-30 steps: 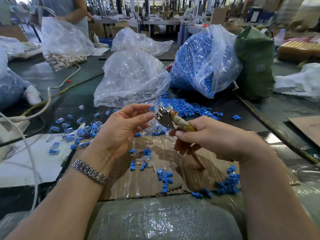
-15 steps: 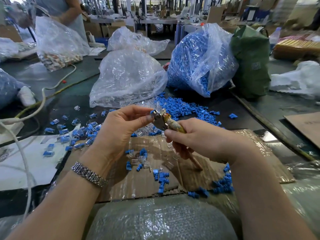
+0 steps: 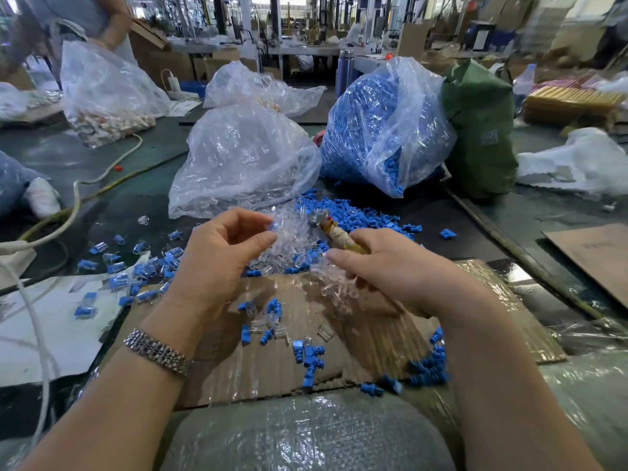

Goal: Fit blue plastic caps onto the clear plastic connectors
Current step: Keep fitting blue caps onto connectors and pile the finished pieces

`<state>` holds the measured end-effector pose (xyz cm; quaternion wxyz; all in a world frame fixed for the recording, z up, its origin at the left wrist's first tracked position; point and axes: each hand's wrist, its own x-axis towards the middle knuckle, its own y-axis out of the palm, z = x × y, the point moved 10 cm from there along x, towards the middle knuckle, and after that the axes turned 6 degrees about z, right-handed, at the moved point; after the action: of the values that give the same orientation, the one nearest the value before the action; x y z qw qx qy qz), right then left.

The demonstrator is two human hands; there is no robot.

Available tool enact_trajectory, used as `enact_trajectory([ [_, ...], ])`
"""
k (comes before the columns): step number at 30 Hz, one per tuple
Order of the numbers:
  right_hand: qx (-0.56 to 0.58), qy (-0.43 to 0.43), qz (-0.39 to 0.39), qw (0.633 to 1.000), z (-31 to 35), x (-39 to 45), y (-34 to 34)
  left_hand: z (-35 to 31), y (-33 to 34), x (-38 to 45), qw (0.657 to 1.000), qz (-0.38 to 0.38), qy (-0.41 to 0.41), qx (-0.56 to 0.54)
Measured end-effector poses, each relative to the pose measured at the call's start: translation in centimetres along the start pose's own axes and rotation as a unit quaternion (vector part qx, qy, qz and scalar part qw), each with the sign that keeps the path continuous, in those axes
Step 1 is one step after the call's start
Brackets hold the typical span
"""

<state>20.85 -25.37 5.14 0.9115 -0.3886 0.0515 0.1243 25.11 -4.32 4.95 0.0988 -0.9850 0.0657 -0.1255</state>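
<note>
Over the cardboard (image 3: pixel 339 348), left hand (image 3: pixel 221 263) pinches one small clear connector (image 3: pixel 273 226) at thumb and fingertip, other fingers loosely curled; right hand (image 3: pixel 390 270) grips a taped tool (image 3: pixel 339 236), its long axis pointing far-left at that connector. Loose caps (image 3: pixel 343 212) lie just beyond both hands, nearer the right by my guess; clear pile (image 3: pixel 295 236) sits between them.

Left hand (image 3: pixel 224 253) fingers curled (pinching); right hand (image 3: pixel 390 270) gripping
</note>
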Motion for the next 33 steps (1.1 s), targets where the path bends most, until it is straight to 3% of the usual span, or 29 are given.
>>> enact_trajectory([
  [3,-0.109,0.065,-0.08,0.989,-2.2,0.6,-2.0,0.9,-1.5,0.1,0.984,-0.036,-0.025,0.172],
  [7,-0.154,0.135,-0.08,0.976,-4.8,1.3,-1.8,1.2,-3.4,-0.2,0.934,-0.099,-0.058,0.339],
  [11,-0.176,0.164,-0.07,0.968,-5.5,1.8,-1.3,0.6,-3.6,-0.2,0.928,-0.106,-0.051,0.355],
  [15,-0.232,0.185,-0.089,0.951,-5.0,0.9,-2.0,0.6,-2.0,-0.2,0.958,-0.029,-0.061,0.278],
  [17,-0.236,0.154,-0.115,0.952,-3.6,0.5,-2.5,0.6,-1.4,-0.3,0.963,0.0,-0.065,0.262],
  [19,-0.194,0.057,-0.112,0.973,-1.3,0.4,-2.2,0.5,-1.2,-0.4,0.962,0.011,-0.065,0.266],
  [21,-0.129,-0.053,-0.029,0.99,1.2,0.1,-0.3,0.4,-1.0,-0.4,0.961,0.017,-0.063,0.268],
  [23,-0.105,-0.115,0.086,0.984,2.7,-0.5,2.5,0.4,-1.0,-0.3,0.961,0.02,-0.063,0.27],
  [27,-0.13,-0.15,0.182,0.963,3.5,-1.0,5.6,0.5,-0.8,-0.3,0.96,0.032,-0.061,0.272],
  [33,-0.154,-0.149,0.171,0.962,3.9,-0.9,6.0,0.5,0.3,-0.6,0.965,0.103,-0.055,0.233],
])
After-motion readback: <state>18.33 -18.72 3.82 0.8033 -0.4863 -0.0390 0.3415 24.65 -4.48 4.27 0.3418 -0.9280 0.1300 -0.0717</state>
